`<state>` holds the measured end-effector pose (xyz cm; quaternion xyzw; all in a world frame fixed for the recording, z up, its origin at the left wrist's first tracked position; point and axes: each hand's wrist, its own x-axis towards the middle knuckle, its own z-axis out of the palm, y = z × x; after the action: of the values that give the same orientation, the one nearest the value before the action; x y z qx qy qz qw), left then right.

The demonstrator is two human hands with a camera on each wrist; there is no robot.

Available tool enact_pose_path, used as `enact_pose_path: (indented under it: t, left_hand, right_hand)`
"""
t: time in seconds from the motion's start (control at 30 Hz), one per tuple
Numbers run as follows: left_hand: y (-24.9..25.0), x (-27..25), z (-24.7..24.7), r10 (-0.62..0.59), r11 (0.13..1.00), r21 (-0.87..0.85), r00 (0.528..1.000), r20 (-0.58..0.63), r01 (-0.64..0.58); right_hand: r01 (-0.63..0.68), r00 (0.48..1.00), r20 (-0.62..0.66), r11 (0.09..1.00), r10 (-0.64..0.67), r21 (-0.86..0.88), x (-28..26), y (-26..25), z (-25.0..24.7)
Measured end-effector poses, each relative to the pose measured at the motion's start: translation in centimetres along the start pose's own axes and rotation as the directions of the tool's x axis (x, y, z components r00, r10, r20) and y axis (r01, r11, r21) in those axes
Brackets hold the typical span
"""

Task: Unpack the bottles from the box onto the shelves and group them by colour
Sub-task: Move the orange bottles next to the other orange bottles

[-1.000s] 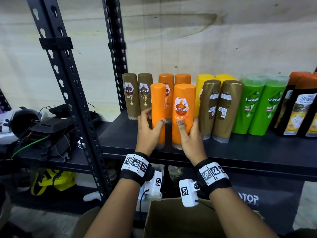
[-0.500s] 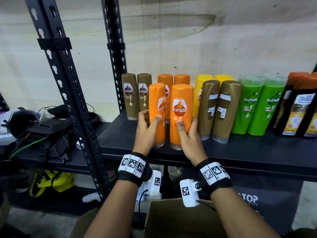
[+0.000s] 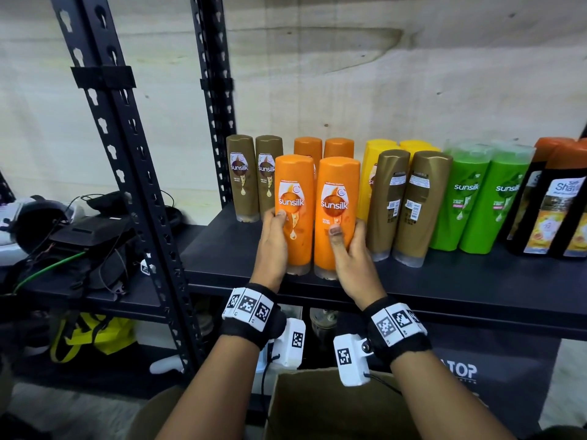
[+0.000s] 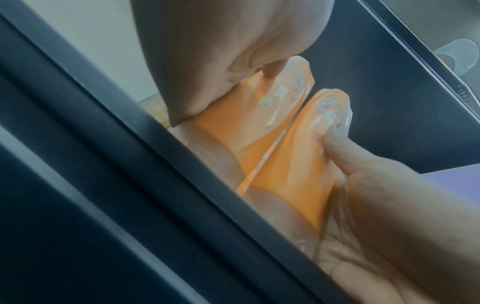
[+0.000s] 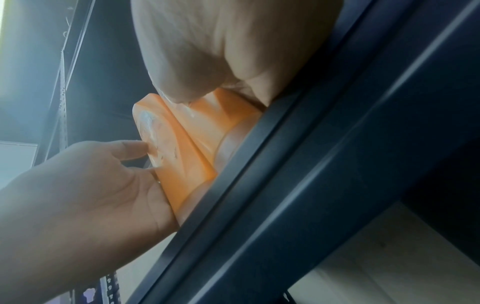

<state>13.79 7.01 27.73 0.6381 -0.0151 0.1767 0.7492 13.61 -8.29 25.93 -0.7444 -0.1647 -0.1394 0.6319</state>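
Head view: two orange bottles stand side by side at the front edge of a black shelf [image 3: 444, 290]. The left hand [image 3: 273, 246] grips the left orange bottle [image 3: 293, 214], thumb on its label; the right hand [image 3: 352, 258] grips the right orange bottle [image 3: 338, 217] likewise. Brown, orange, yellow, green and black bottles stand around them, an open cardboard box [image 3: 317, 404] below.

Left wrist view: left hand [image 4: 207, 61] with fingers curled round one orange bottle [image 4: 259, 115], touching the other [image 4: 293, 164].

Right wrist view: right hand [image 5: 221, 51] clasps its bottle [image 5: 221, 121] above the shelf lip [image 5: 324, 164].
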Motion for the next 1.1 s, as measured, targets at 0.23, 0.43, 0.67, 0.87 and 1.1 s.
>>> enact_pose_path:
  t: [0.23,0.43,0.67,0.87,1.1]
  left_hand:
    - [0.2,-0.2,0.1,-0.032,0.999,-0.039,0.999,0.017,0.033]
    - [0.5,-0.7,0.1,-0.045,0.999,-0.013,0.999,0.029,0.045]
    - [0.4,-1.0,0.4,0.026,0.992,0.123,0.999,0.046,-0.032]
    - [0.5,-0.8,0.0,0.258,0.896,0.363,0.965,0.044,-0.256]
    - [1.3,0.2,-1.4,0.369,0.722,0.606,0.927,0.073,-0.335]
  right_hand:
    - [-0.004,1.0,0.008,1.0,0.004,0.024,-0.2,0.1,0.0]
    - [-0.002,1.0,-0.003,1.0,0.002,0.029,-0.2,0.0,0.1]
    - [0.022,0.998,-0.065,1.0,-0.022,-0.005,-0.4,-0.2,0.5]
    - [0.089,0.989,-0.115,0.994,-0.096,-0.066,-0.3,-0.1,0.4]
    - [0.153,0.968,-0.147,0.94,-0.205,-0.304,0.1,-1.7,0.3]
